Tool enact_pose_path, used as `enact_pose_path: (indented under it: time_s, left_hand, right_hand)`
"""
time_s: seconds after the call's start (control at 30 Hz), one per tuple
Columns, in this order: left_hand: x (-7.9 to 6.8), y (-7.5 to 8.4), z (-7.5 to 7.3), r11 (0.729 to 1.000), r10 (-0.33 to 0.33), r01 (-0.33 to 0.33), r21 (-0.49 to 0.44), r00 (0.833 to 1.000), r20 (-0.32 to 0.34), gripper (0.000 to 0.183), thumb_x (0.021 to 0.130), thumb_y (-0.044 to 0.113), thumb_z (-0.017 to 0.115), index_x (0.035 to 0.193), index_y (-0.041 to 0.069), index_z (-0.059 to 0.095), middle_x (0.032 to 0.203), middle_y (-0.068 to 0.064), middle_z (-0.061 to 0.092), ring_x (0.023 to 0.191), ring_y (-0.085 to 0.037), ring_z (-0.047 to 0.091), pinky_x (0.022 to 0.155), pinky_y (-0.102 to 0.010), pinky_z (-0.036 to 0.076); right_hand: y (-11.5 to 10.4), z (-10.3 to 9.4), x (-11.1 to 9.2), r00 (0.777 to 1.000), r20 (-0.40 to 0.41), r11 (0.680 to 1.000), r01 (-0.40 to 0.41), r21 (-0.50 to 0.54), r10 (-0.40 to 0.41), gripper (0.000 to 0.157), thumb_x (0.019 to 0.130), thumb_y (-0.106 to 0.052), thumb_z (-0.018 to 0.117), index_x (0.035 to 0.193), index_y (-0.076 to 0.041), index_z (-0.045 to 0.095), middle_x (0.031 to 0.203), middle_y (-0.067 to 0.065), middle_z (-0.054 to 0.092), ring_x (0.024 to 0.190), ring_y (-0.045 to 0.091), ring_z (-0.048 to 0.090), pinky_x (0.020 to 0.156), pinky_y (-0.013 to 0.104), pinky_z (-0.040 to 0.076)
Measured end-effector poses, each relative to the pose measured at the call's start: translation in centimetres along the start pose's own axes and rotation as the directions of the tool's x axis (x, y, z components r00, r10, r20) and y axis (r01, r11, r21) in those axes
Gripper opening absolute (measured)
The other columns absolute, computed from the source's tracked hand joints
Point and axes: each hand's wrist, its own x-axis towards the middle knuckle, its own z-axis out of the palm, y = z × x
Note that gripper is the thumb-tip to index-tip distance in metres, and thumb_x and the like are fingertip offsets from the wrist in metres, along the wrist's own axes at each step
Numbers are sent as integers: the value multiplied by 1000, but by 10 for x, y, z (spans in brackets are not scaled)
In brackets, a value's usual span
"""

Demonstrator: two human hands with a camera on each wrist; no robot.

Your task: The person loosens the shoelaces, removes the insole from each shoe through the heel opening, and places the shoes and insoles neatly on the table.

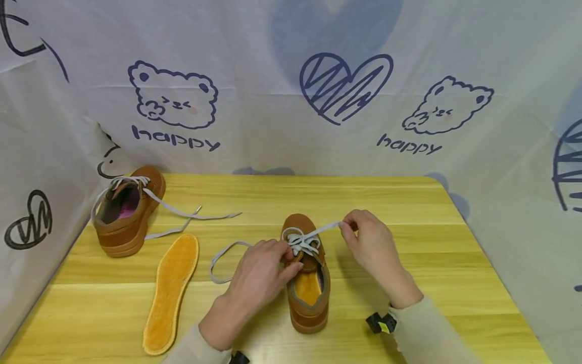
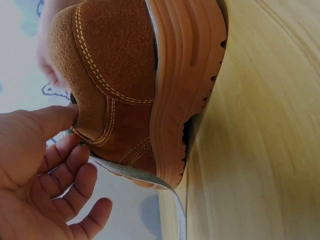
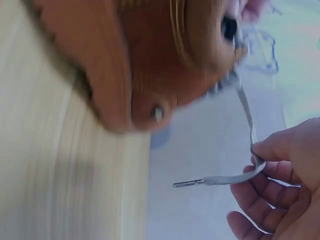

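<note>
A brown suede shoe [image 1: 309, 319] stands in the middle of the table, toe pointing away, with an orange insole [image 1: 308, 288] inside. My left hand [image 1: 261, 270] is at its left side, thumb and index finger holding the edge of the opening by the laces; the exact grip is partly hidden. Right of the toe, my right hand [image 1: 374, 248] pinches a grey shoelace [image 1: 326, 228] and holds it taut from the lacing. In the right wrist view the metal lace tip [image 3: 188, 183] hangs free beyond the fingers. The other lace end [image 1: 222, 255] loops on the table at left.
A second brown shoe [image 1: 122, 240] with loose laces stands at the table's back left. An orange insole [image 1: 168, 298] lies flat in front of it. White printed cloth [image 1: 259, 116] hangs behind the wooden table [image 1: 409, 212] and along its sides.
</note>
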Motion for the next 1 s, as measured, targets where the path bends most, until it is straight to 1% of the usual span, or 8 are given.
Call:
enact_pose_path:
  time_s: [0.2,0.33,0.43,0.5,0.67,0.73,0.8,1.0]
  left_hand:
    - [0,0,0,1000,-20,20,-13,1000,12,25,91,37,84,90,19,66,81,8,62,74,-12,51,71,-31,45]
    - [0,-1,-1,1000,-23,23,-12,1000,17,25,91,37,84,90,19,66,81,8,62,74,-12,51,71,-31,45]
    - [0,-1,-1,1000,-24,24,-15,999,22,25,91,38,84,90,20,66,81,7,63,74,-12,52,70,-31,45]
    - [0,-1,-1,1000,-25,26,-18,999,25,25,91,38,84,89,20,66,81,7,64,74,-12,52,70,-31,45]
    - [1,0,-2,999,-33,34,-26,999,37,25,92,38,83,90,20,66,81,6,64,74,-12,51,71,-31,45]
    - [1,0,-2,999,-37,39,-30,998,43,25,92,38,83,90,20,66,81,6,64,74,-12,51,70,-30,44]
    - [1,0,-2,999,-40,42,-33,998,46,25,92,38,83,90,20,66,81,7,63,74,-11,51,70,-30,44]
    - [1,0,-2,998,-42,44,-45,998,44,24,92,37,83,90,20,66,82,9,63,74,-11,51,69,-28,43]
  right_hand:
    - [37,-15,2,991,-27,989,-130,-71,129,20,104,-19,61,95,-4,70,85,11,66,63,21,57,57,38,47]
    - [59,-23,1,980,-14,974,-197,-108,197,22,104,-19,56,93,-4,68,84,13,65,59,21,54,53,35,42]
    - [73,-27,0,966,9,957,-254,-140,258,23,104,-20,53,92,-4,66,81,12,64,57,21,52,50,34,39]
    - [81,-29,0,953,22,942,-294,-161,302,23,103,-20,52,90,-5,64,76,11,62,55,21,50,47,34,37]
    - [94,-34,-1,919,65,908,-370,-195,389,24,102,-21,47,88,-6,61,68,8,60,54,23,51,46,34,38]
    - [96,-34,-1,913,82,904,-378,-200,400,24,102,-21,46,89,-6,60,69,8,60,55,23,51,47,35,38]
    - [96,-33,-1,914,105,910,-367,-192,391,24,103,-21,46,89,-6,60,69,8,58,55,22,50,48,34,37]
    - [81,-18,-6,937,186,953,-277,-126,296,23,106,-20,51,95,-4,64,73,7,60,54,19,49,51,33,38]
